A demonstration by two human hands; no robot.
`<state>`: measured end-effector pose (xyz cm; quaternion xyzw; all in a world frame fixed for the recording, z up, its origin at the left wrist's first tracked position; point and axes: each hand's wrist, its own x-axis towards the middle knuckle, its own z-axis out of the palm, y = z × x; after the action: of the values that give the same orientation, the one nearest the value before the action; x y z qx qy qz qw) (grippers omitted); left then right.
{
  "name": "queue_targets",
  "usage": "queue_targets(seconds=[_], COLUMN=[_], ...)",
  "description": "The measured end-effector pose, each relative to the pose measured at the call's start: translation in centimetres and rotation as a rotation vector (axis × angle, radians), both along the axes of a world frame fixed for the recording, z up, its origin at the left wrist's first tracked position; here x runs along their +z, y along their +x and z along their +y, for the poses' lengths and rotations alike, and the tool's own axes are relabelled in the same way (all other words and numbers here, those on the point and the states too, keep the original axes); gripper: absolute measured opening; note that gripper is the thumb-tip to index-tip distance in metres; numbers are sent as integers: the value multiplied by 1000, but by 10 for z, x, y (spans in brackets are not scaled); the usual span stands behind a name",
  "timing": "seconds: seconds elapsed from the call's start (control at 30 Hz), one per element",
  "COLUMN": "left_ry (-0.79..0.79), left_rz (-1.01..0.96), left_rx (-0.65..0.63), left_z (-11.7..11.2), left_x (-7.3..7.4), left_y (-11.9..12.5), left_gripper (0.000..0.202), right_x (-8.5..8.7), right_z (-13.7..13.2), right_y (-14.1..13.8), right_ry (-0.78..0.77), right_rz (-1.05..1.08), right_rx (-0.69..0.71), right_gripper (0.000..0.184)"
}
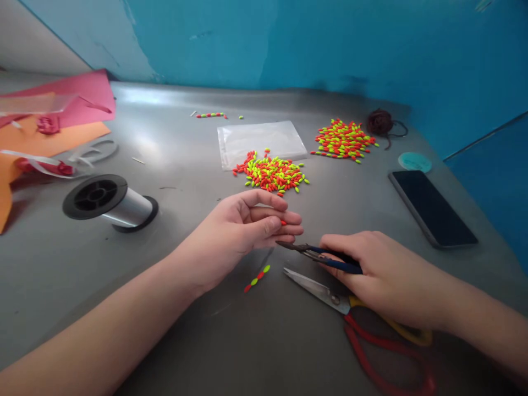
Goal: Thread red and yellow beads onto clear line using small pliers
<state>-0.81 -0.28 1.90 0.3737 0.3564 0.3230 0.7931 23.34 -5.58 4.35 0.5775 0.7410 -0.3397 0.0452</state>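
Between the thumb and fingers of my left hand [243, 223] a small red bead [283, 223] shows. My right hand [371, 269] is closed around a pair of pliers [330, 260] with dark blue handles; the jaw tips reach close to my left fingertips. Below my left hand a short strand of red and yellow-green beads [257, 279] hangs or lies on a thin clear line, I cannot tell which. Scissors [325, 294] with red and yellow handles lie partly under my right hand. Just beyond my left hand is a pile of loose beads [274, 173].
A spool of clear line [132, 207] stands at left, near orange and pink sheets [93, 99]. A plastic bag [264, 137], second bead pile [344, 140] and dark yarn ball [379, 122] lie farther back. A phone [433, 209] and teal disc [414, 161] are at right.
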Motion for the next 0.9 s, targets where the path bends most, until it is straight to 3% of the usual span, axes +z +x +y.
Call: queue_targets(seconds=[0.9], left_ry=[68], left_rz=[38], left_rx=[9], left_z=[1], left_x=[-2], left_y=[-1], left_gripper=[30], right_x=[2], right_z=[-1], right_y=[-1], right_ry=[-8], right_rz=[-4], right_rx=[20], right_gripper=[23])
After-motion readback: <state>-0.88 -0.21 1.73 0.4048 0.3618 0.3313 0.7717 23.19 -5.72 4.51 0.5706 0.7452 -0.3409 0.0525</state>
